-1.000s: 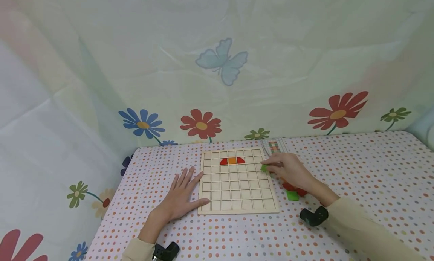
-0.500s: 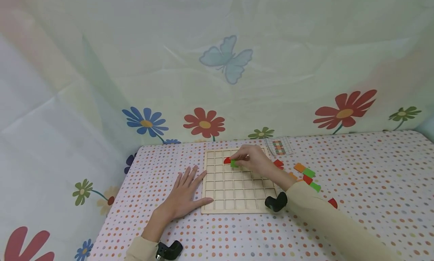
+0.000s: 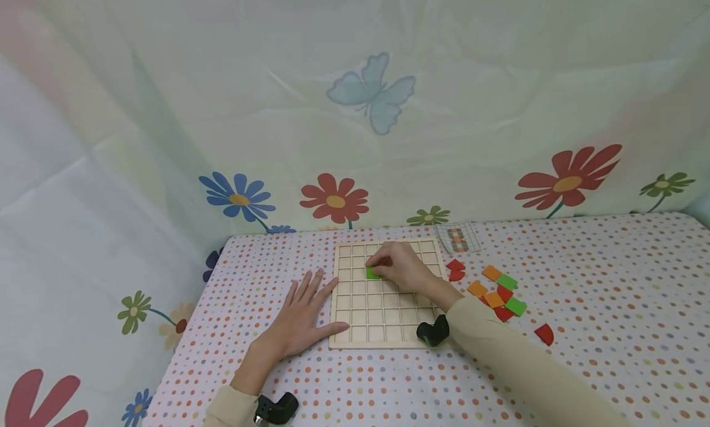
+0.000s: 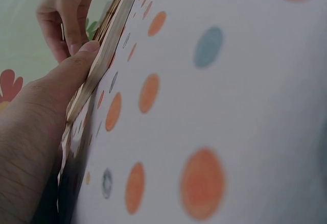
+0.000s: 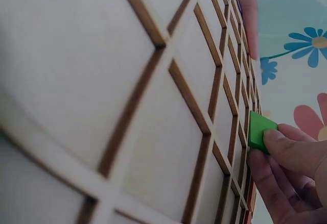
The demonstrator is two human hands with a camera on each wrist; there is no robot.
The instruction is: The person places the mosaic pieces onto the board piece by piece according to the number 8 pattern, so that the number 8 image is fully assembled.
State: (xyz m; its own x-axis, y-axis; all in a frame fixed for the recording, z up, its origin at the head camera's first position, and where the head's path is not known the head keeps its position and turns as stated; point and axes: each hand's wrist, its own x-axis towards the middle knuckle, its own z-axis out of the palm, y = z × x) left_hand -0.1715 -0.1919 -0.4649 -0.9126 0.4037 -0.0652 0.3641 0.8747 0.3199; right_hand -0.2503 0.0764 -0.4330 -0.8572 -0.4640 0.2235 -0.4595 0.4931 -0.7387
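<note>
A square wooden grid board [image 3: 357,336] lies flat on the dotted table. My right hand [image 3: 403,268] reaches over its upper part and pinches a green square tile [image 3: 372,273] between thumb and fingers. In the right wrist view the green tile [image 5: 260,131] stands tilted at the grid's ribs. The red and orange pieces in the board's upper row are mostly hidden behind this hand. My left hand [image 3: 302,319] rests at the board's left edge with fingers spread. Its thumb [image 4: 76,73] lies on the rim in the left wrist view.
Right of the board lie several loose orange [image 3: 477,289], green [image 3: 516,307] and red pieces [image 3: 457,275]. One red quarter-round piece [image 3: 545,334] sits farther right. A printed pattern card [image 3: 458,238] lies behind the board's right corner. A flowered cloth [image 3: 471,106] hangs behind the table.
My right hand has carried the green tile from the board's right edge leftward over the grid, uncovering the loose pieces. The left hand has stayed at the board's edge.
</note>
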